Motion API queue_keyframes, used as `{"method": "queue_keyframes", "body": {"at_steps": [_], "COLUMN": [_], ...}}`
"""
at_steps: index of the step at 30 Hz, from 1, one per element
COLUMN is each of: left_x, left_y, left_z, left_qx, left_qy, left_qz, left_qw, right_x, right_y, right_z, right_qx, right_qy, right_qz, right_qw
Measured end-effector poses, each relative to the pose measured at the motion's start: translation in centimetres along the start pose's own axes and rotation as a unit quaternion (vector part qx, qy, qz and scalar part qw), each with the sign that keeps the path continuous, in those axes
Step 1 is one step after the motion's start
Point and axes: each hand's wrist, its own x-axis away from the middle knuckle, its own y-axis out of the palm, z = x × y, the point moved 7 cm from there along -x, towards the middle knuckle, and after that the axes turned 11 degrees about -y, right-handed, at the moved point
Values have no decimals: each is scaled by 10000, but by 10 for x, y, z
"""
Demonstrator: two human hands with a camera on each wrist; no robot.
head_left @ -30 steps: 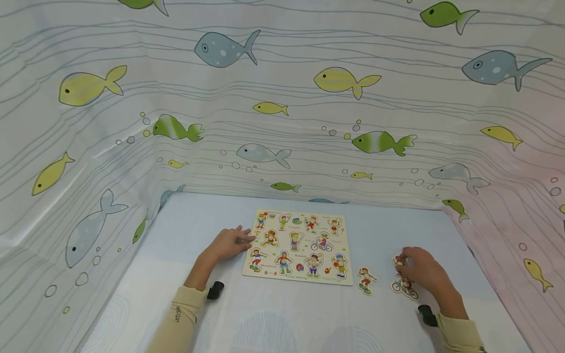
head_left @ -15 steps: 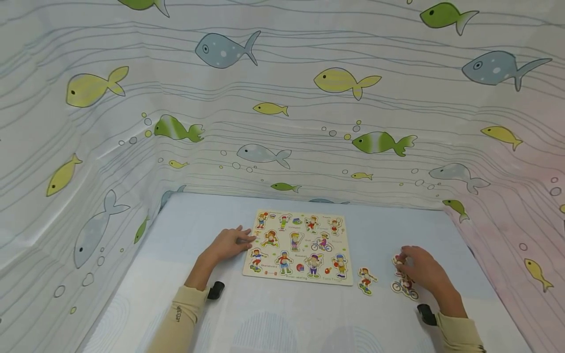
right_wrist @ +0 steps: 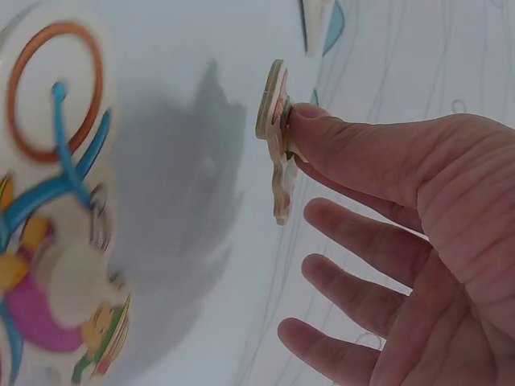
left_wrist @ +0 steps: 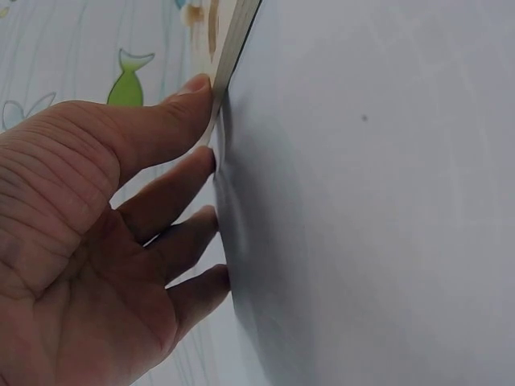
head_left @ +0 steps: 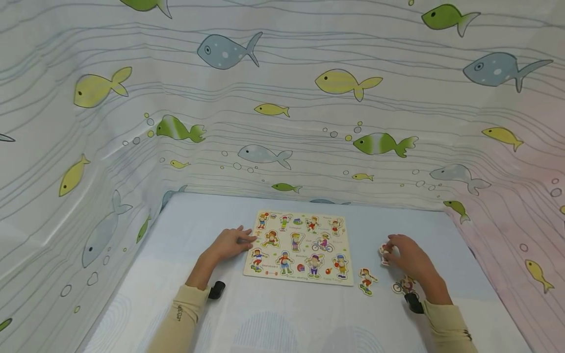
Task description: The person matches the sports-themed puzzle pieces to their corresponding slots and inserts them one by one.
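My left hand [head_left: 229, 243] rests at the left edge of a wooden sports-figure puzzle board [head_left: 282, 240]. In the left wrist view the thumb [left_wrist: 191, 100] touches the board's edge and the other fingertips meet the table. My right hand [head_left: 412, 257] pinches a small wooden puzzle piece [right_wrist: 278, 145] between thumb and index finger, held above the table, its other fingers spread. The piece stands nearly edge-on in the right wrist view, so its picture is mostly hidden. Under the right wrist lies a cyclist puzzle piece [head_left: 399, 288], partly covered.
A skateboarder puzzle piece [head_left: 366, 282] lies just off the board's lower right corner. The pale table [head_left: 212, 323] is bordered at the back and sides by fish-printed sheeting [head_left: 300, 132]. Several colourful figures cover the board.
My right hand has lifted a puzzle piece from beside the cyclist piece and moved it left and slightly away from me. The left hand has stayed at the board.
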Motion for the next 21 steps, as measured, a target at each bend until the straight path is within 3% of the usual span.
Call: {"method": "queue_keyframes", "body": {"at_steps": [21], "left_x": [-1], "left_y": [2], "left_z": [0], "left_qx": [-70], "left_qy": [18], "left_qz": [-24], "left_qw": [10000], "right_x": [-64], "right_y": [9], "right_z": [-58], "right_qx": [-126], "right_qy": [-622], "right_qz": [-2], "right_qw": [9980]}}
